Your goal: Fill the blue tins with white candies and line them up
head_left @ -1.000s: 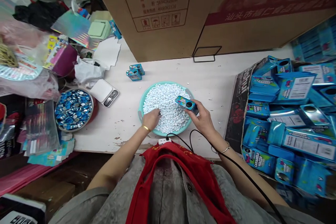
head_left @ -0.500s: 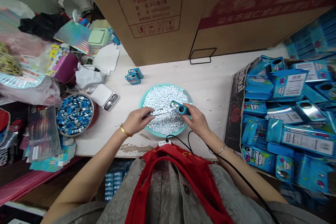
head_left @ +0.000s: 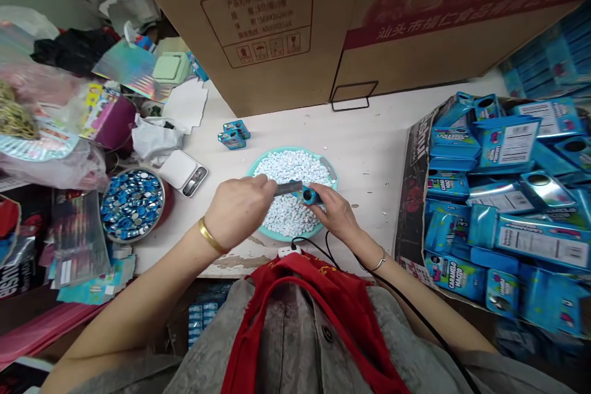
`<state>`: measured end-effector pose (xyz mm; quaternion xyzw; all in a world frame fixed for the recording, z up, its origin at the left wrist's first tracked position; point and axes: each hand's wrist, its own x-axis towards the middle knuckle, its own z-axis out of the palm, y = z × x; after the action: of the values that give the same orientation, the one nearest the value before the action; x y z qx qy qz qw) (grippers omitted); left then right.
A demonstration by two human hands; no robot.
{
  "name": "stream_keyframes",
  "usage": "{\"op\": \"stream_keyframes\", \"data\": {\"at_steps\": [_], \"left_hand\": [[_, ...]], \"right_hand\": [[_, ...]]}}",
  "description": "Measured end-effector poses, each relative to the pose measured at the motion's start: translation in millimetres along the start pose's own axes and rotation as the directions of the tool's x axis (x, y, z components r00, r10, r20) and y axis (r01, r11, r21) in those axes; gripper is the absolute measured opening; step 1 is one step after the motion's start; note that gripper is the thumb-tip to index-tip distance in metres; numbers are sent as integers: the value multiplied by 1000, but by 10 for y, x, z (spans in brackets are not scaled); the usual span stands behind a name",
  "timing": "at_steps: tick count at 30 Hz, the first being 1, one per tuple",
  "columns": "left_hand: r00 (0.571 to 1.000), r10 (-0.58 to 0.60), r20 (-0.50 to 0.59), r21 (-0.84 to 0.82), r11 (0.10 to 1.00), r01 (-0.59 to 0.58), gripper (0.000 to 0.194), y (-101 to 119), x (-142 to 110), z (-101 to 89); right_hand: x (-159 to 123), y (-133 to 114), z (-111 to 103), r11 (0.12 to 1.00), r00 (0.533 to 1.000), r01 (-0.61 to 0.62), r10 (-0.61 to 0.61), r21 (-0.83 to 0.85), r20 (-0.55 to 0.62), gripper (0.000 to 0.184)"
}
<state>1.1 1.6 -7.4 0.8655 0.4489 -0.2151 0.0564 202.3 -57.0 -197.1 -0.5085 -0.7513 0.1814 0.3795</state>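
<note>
Head view: left hand point(head_left: 241, 209) grips a metal scoop point(head_left: 289, 188); right pinches a blue box point(head_left: 309, 195).

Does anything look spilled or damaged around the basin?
Slightly: a small white piece lies on the tabletop just beyond the turquoise basin, apart from the heap inside. The tabletop's near edge also has worn, peeling patches.

Soft light glints off the blue boxes point(head_left: 542, 246), and the edges stretch
</note>
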Motion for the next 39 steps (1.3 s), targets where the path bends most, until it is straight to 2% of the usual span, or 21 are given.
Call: {"op": "stream_keyframes", "data": {"at_steps": [2, 5, 7, 9, 12, 14, 16, 19, 21, 24, 27, 30, 33, 36, 39], "left_hand": [[996, -88, -13, -41, 995, 87, 25, -202, -4, 293], [980, -176, 89, -110, 977, 185, 24, -446, 51, 974], [976, -173, 133, -191, 962, 197, 22, -445, 145, 1445], [981, -163, 108, -298, 936, 188, 23, -296, 292, 1821], [983, -183, 23, -464, 869, 173, 27, 32, 546, 2137], [976, -217, -12, -566, 806, 172, 27, 173, 656, 2219], [970, -242, -25, -646, 745, 169, 27, 189, 667, 2243], [975, -219, -48, -730, 673, 115, 28, 37, 511, 2195], [977, -184, -108, -771, 636, 35, 30, -102, 359, 2090], [965, -126, -229, -781, 615, -105, 35, -268, 170, 1799], [957, -25, -290, -709, 677, -197, 33, -357, 84, 1389], [966, 109, -233, -546, 808, -222, 29, -360, 82, 942], [983, 160, -93, -339, 923, -182, 25, -257, 104, 529], [991, 132, -6, -177, 976, -131, 20, -78, 95, 204], [992, 118, -43, -159, 979, -124, 22, 37, 39, 13]], "right_hand": [[-27, 33, -37, 998, 998, -56, 56, 12, -15, 38], [-72, 95, -112, 986, 986, -162, 163, 40, -36, 41], [-89, 127, -163, 971, 971, -232, 235, 54, -47, 42], [-89, 141, -207, 959, 957, -278, 282, 58, -71, 42], [-71, 129, -249, 950, 946, -305, 310, 65, -95, 40], [-62, 111, -265, 945, 942, -317, 323, 74, -87, 39], [-66, 99, -276, 941, 940, -327, 333, 81, -75, 38], [-93, 109, -280, 939, 938, -336, 340, 77, -62, 39], [-114, 131, -270, 941, 941, -331, 335, 69, -58, 40], [-128, 156, -227, 956, 955, -289, 291, 48, -51, 39], [-108, 131, -166, 981, 981, -193, 193, 17, -28, 39], [-70, 57, -108, 993, 993, -120, 120, 3, 19, 39], [-46, -14, -55, 997, 996, -79, 79, 10, 45, 40], [-44, -47, -12, 998, 998, -50, 48, 34, 46, 43], [-45, -58, 4, 997, 997, -57, 54, 51, 50, 44]]}}
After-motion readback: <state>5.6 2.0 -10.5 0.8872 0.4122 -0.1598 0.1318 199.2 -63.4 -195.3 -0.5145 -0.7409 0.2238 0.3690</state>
